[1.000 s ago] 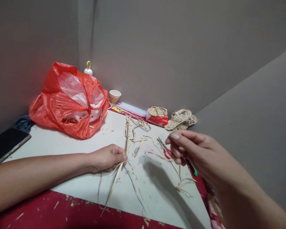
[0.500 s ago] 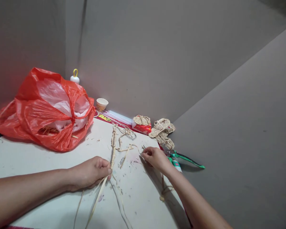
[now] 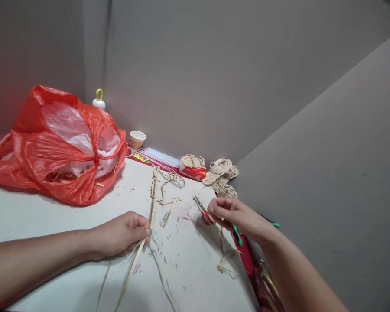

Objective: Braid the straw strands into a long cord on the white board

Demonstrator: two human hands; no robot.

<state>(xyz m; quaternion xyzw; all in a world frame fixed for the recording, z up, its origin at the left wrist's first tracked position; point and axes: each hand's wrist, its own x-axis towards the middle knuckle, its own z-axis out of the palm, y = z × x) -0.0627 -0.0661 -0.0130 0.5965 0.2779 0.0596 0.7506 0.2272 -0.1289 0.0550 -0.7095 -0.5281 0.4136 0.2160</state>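
Left hand (image 3: 123,236) covers part of braid (image 3: 154,201), whose strands (image 3: 129,275) run off bottom edge; bag (image 3: 52,151) clipped at left; right hand (image 3: 242,216) masks middle of green tool (image 3: 237,236), anything it pinches too fine to tell.

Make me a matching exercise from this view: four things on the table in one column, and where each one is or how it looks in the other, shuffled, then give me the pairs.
1. Bag
2. Cup
3. Scissors
4. Braid

A. Upright, open at the top
B. Held in the left hand
C. Big, red, at the far left
D. Beside the right hand's fingertips

Pairs: 1-C, 2-A, 3-D, 4-B
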